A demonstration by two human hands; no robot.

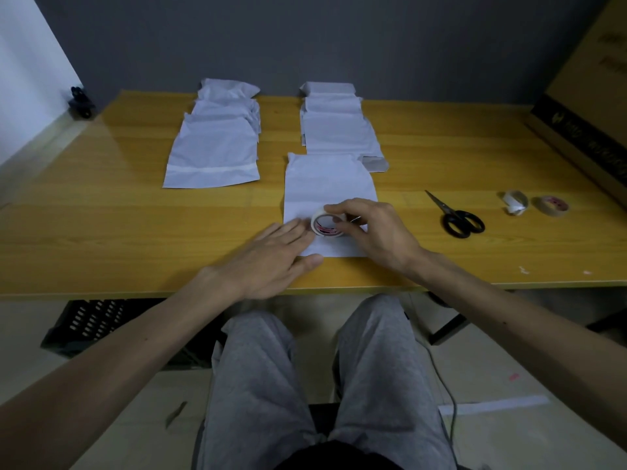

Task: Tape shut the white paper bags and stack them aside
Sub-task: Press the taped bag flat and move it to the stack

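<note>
A white paper bag (329, 184) lies flat on the yellow table (135, 225) in front of me. My right hand (373, 232) grips a white tape roll (326, 226) that stands on the bag's near part. My left hand (271, 262) lies flat with straight fingers on the bag's left near corner, its fingertips beside the roll. A pile of white bags (217, 144) with a tape strip across the top one sits at the back left. Another pile of white bags (336, 127) sits at the back, just beyond the bag I work on.
Black-handled scissors (456, 215) lie to the right of the bag. Further right are a small white tape roll (515, 202) and a brownish tape roll (553, 205). A large cardboard box (590, 96) stands at the table's right edge. A dark crate (91, 323) sits under the table.
</note>
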